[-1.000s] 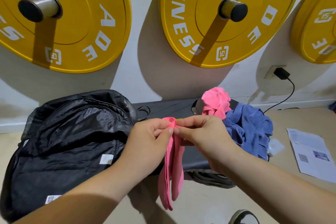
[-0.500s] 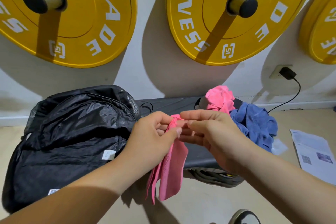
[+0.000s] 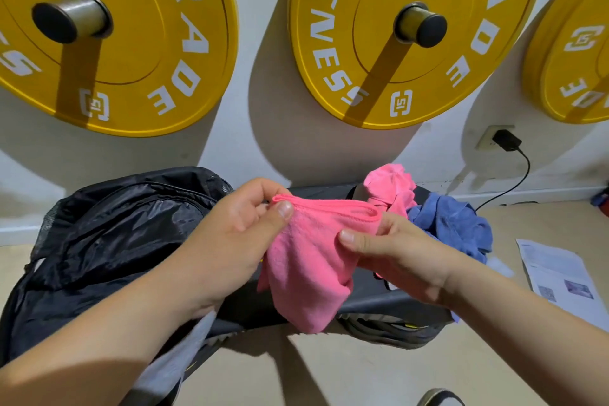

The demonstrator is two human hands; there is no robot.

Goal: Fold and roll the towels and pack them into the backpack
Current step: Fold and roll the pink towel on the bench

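Note:
A pink towel (image 3: 309, 270) hangs in the air over the black bench (image 3: 372, 301), its top hem stretched between my hands. My left hand (image 3: 237, 237) pinches the hem's left end, and my right hand (image 3: 398, 257) pinches the right end. The black backpack (image 3: 108, 241) lies on the bench's left part, under my left forearm. A second pink towel (image 3: 392, 184) and a blue towel (image 3: 458, 227) lie crumpled in a heap at the bench's far right.
Yellow weight plates (image 3: 395, 26) hang on pegs on the white wall behind. A black charger (image 3: 506, 140) sits in a wall socket with its cable trailing down. Printed paper (image 3: 560, 280) lies on the floor at right. A shoe tip (image 3: 438, 397) shows at the bottom.
My hands have moved apart along the hem, spreading the towel from a narrow hanging strip into a wide drape. The view has shifted slightly.

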